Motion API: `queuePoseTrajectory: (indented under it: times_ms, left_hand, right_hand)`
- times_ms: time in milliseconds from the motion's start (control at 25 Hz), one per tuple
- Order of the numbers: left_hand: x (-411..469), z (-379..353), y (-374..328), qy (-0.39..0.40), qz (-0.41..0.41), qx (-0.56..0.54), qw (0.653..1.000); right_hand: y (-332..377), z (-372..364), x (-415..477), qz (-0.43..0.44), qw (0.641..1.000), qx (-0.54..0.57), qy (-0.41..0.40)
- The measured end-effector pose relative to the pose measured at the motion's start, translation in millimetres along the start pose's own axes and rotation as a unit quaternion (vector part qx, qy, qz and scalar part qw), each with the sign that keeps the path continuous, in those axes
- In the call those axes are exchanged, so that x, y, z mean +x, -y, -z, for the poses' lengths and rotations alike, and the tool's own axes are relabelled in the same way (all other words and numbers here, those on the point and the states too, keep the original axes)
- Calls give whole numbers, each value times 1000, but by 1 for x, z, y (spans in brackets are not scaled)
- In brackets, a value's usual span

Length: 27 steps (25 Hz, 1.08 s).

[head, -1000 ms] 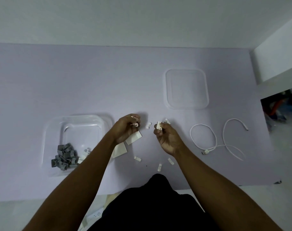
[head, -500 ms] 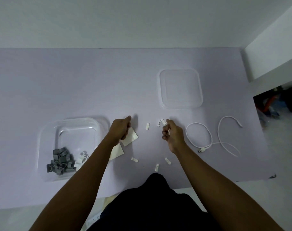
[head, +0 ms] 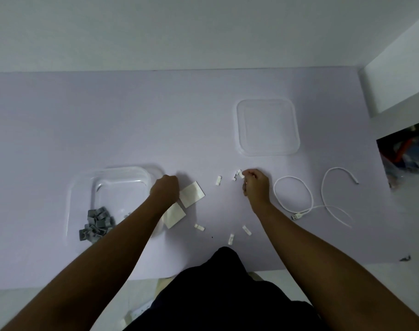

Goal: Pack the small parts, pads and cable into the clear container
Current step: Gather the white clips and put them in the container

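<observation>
The clear container (head: 70,194) sits at the left and holds a heap of small grey parts (head: 97,223). My left hand (head: 165,189) is a closed fist at the container's right rim, and its fingers hide whatever is inside. Two white pads (head: 193,193) lie just right of that wrist. My right hand (head: 255,185) rests on the table with its fingertips pinched on a small white part (head: 239,174) in a little cluster. More small white parts (head: 218,180) lie loose, three of them nearer me (head: 231,238). The white cable (head: 308,201) lies coiled to the right.
The clear lid (head: 267,127) lies flat behind my right hand. A white shelf or cabinet (head: 399,91) stands at the far right, with clutter on the floor below it. The table's front edge runs close to my body (head: 224,283).
Both hands have dropped from mid-air to the table. My left hand closed into a fist over the small white parts it held. My right hand moved forward to the cluster of white parts.
</observation>
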<state>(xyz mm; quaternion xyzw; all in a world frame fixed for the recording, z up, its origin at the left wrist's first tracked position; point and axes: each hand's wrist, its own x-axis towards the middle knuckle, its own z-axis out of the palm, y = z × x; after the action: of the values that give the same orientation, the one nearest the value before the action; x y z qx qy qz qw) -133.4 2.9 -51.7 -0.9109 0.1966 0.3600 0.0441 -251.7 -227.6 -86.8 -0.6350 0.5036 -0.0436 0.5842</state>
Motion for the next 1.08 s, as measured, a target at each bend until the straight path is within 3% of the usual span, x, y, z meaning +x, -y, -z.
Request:
queuePoseTrajectory:
  times_ms: [80, 160, 360, 520, 640, 920, 1080]
  left_hand:
    - [0, 3, 1, 12, 5, 19, 1000]
    - [-1, 5, 1, 32, 12, 39, 999]
    - [-3, -3, -4, 11, 7, 86, 996]
    - [-3, -8, -6, 10, 2, 106, 994]
    - [-5, -10, -6, 26, -14, 106, 994]
    - [3, -5, 3, 72, -34, 12, 997]
    - [3, -8, 3, 54, -45, 22, 997]
  right_hand:
    - [-1, 5, -1, -23, 998, 63, 20]
    - [-7, 9, 1, -23, 998, 53, 19]
    - [-12, 7, 0, 79, 989, -119, -42]
    - [2, 3, -9, 100, 972, -211, 1]
    - [0, -2, -3, 127, 949, -287, 27]
    - [-26, -2, -5, 275, 856, -436, 42]
    - [-35, -4, -7, 287, 846, -449, 26]
